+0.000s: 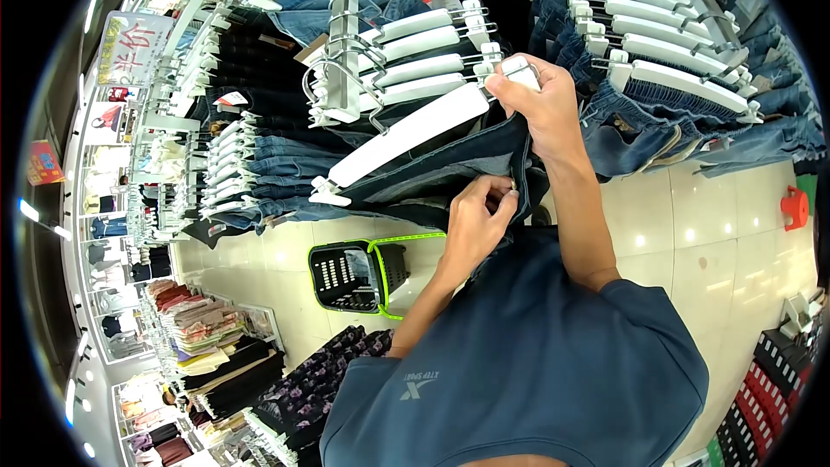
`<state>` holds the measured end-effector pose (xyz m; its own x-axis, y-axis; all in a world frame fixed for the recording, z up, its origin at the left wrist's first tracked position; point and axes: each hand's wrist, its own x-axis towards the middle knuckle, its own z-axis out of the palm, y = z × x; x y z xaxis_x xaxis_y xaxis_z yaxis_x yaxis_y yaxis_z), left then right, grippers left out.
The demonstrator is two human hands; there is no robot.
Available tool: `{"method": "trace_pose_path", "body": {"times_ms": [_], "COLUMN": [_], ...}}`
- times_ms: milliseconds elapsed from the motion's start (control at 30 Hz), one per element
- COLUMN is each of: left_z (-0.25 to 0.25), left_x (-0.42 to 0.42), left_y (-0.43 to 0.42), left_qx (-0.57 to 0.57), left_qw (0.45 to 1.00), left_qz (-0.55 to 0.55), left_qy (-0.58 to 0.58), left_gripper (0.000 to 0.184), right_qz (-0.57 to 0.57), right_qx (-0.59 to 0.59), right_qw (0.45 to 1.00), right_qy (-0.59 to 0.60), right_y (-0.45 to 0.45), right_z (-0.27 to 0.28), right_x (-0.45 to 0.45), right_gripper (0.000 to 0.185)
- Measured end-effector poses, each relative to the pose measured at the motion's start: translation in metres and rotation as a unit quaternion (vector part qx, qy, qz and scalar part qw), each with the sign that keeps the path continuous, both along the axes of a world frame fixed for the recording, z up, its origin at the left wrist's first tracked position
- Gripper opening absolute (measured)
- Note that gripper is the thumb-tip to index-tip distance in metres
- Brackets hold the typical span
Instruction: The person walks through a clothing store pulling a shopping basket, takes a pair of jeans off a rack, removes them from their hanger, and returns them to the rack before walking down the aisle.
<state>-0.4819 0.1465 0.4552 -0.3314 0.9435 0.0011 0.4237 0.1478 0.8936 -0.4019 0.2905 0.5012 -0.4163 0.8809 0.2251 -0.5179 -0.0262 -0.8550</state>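
Note:
My right hand point(546, 108) is closed on the clip end of a white trouser hanger point(415, 137), thumb on the clip. From this hanger hangs a pair of dark jeans point(424, 175), its waist gaping so the greyish inside shows. Lower down, my left hand point(486, 216) pinches the jeans at the waistband edge, fingers curled. The hanger's far clip point(328, 194) sits at the left end of the waistband. Its hook reaches up to a metal rack arm point(344, 52), where several more white hangers hang close behind.
Denim on white hangers point(683, 86) hangs to the right, and more jeans point(290, 169) hang to the left. A black shopping basket point(346, 277) with a lime-green handle stands on the tiled floor point(259, 268). At far right is a red stool point(794, 207).

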Motion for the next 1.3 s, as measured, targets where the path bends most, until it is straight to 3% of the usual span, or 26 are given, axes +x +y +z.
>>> {"method": "trace_pose_path", "body": {"times_ms": [533, 767, 867, 1300], "left_z": [-0.018, -0.023, -0.025, -0.032], "left_x": [-0.001, -0.011, -0.013, -0.02], "left_y": [-0.005, -0.011, -0.012, -0.015], "left_qx": [0.053, 0.037, 0.022, 0.033], "left_qw": [0.997, 0.951, 0.932, 0.924], "left_qz": [0.028, 0.062, 0.067, 0.068], "left_qy": [-0.054, -0.301, -0.354, -0.375], "left_gripper": [0.005, 0.005, 0.004, 0.004], "right_qz": [-0.008, -0.012, -0.006, 0.009], "right_qx": [-0.015, -0.022, -0.026, -0.016], "right_qw": [1.0, 1.0, 1.0, 1.0], "right_qy": [0.0, -0.007, -0.008, -0.007], "right_y": [-0.001, -0.001, -0.002, 0.002], "right_z": [-0.002, -0.004, -0.006, -0.011], "right_x": [0.002, 0.0, -0.003, -0.014], "right_gripper": [0.02, 0.022, 0.023, 0.021]}}
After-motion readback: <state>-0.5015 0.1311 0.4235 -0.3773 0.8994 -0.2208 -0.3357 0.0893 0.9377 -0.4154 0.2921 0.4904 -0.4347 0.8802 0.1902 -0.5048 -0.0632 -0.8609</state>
